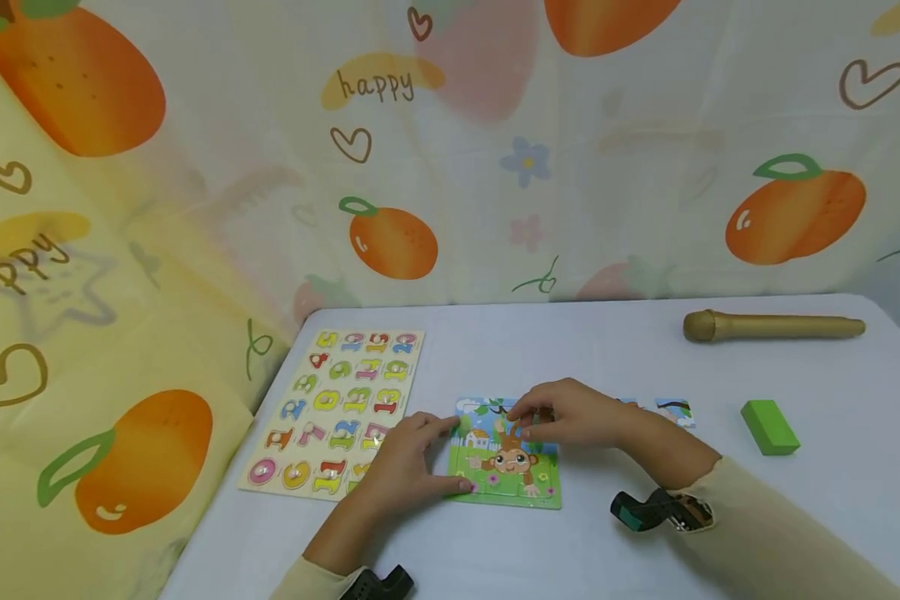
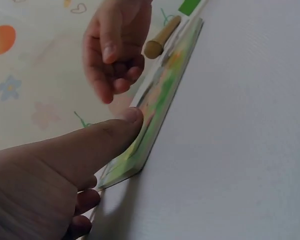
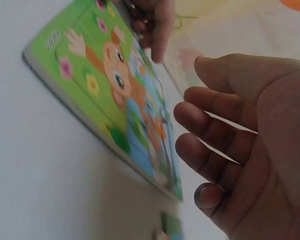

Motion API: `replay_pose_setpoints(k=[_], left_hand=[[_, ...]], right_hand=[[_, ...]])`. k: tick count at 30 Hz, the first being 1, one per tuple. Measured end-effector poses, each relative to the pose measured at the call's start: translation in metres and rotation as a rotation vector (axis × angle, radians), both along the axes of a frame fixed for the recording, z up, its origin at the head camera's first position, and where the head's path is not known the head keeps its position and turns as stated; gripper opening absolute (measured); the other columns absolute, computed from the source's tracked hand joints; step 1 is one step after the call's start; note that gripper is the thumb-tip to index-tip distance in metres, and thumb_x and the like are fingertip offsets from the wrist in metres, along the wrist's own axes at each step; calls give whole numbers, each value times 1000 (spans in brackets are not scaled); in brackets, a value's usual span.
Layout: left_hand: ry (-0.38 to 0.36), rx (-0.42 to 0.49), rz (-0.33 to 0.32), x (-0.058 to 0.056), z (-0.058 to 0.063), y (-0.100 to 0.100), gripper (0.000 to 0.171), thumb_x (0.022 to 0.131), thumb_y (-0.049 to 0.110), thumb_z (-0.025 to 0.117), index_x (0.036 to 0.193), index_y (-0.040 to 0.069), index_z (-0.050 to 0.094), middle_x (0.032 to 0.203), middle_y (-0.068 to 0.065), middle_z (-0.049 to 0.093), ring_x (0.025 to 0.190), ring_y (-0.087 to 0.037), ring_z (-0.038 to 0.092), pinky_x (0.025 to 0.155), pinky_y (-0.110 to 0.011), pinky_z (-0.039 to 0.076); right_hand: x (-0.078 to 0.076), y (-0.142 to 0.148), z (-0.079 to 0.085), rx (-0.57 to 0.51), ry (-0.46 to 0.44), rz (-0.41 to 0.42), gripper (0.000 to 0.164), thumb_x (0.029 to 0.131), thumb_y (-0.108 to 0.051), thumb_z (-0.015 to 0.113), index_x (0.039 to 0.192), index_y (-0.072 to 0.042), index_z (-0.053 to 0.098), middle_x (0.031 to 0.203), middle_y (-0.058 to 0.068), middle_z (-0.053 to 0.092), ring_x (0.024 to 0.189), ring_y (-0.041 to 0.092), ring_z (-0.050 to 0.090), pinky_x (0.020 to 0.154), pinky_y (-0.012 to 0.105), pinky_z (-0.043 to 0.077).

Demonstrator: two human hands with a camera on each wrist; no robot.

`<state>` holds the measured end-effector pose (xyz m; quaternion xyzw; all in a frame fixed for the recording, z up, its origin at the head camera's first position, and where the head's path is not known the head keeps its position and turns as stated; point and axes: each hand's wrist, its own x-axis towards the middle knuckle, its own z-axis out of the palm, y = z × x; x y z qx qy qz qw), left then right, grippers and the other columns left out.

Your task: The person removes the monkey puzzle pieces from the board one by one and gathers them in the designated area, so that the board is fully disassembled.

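Puzzle (image 1: 506, 460): left edge spanned by left hand (image 1: 411, 457), thumb and forefinger wide.
Right hand (image 1: 570, 413): held over puzzle's upper right, fingers loosely curled.
Green block (image 1: 769, 428): set well right of puzzle.

A fabric backdrop (image 1: 615, 192) is hanging behind a white table (image 1: 540, 358), displaying oranges (image 1: 393, 243), brown heart outlines (image 1: 351, 158) and "happy" lettering (image 1: 376, 86). At left, yellow-toned cloth (image 1: 150, 333) is running alongside the table, while soft light is casting faint shadows.

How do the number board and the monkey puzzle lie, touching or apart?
Apart: the head view shows white tabletop between the number board and the monkey puzzle.
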<state>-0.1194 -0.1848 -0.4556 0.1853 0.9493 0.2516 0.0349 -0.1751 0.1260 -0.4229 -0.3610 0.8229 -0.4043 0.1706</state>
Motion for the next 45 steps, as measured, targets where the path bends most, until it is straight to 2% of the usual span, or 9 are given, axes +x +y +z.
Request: replay_pose_setpoints(k=[5,10,16,22,29,33,38,45], left_hand=[[25,45,1,2,-3,2,95,69,59,98,146,12,66,122,2,61,109,-17,56,98,-45,49],[9,98,-2,3,-6,5,98,69,56,99,149,10,64,122,2,59,110,-17,55,99,-45,49],[21,105,-2,4,-11,9,102,67,56,99,151,11,61,124,0,58,114,-21,53,102,-48,46],[53,62,-2,4,-11,12,102,67,55,100,150,12,60,127,-3,58,115,-24,51,101,-50,43],[69,56,-17,3,-11,12,101,68,56,100,150,12,60,127,-3,57,116,-24,50,101,-51,42],[76,48,-17,3,-12,11,102,67,56,99,150,13,60,128,-2,57,116,-23,50,101,-50,41],[86,47,-17,4,-12,11,101,67,57,99,150,13,61,128,-2,58,115,-24,50,99,-51,40],[90,52,-15,5,-13,9,91,76,56,94,150,13,61,129,-2,59,115,-24,51,98,-51,39]], right_hand=[[4,-24,-9,-29,-22,4,30,100,-17,73,128,-6,75,106,-6,69,87,9,61,79,29,53],[6,-46,-13,-1,21,-19,37,100,-19,72,135,-7,71,112,-1,68,83,8,59,76,29,52],[8,-62,-18,86,59,-74,41,96,-20,78,136,-11,71,123,0,65,98,14,59,90,36,51],[9,-67,-21,142,71,-100,43,92,-18,83,133,-12,73,118,-3,63,101,13,57,95,38,50],[7,-67,-18,145,90,-89,37,91,-11,82,127,-15,76,118,-3,67,107,17,61,99,43,50],[6,-67,-16,137,67,-65,42,89,-5,79,129,-14,75,118,-3,67,105,16,60,97,41,50],[6,-68,-15,133,22,-76,42,89,-3,77,129,-14,76,115,-4,66,104,15,59,96,40,50],[8,-71,-12,111,-2,-72,42,89,5,70,127,-11,76,112,-2,66,103,17,60,95,40,50]])
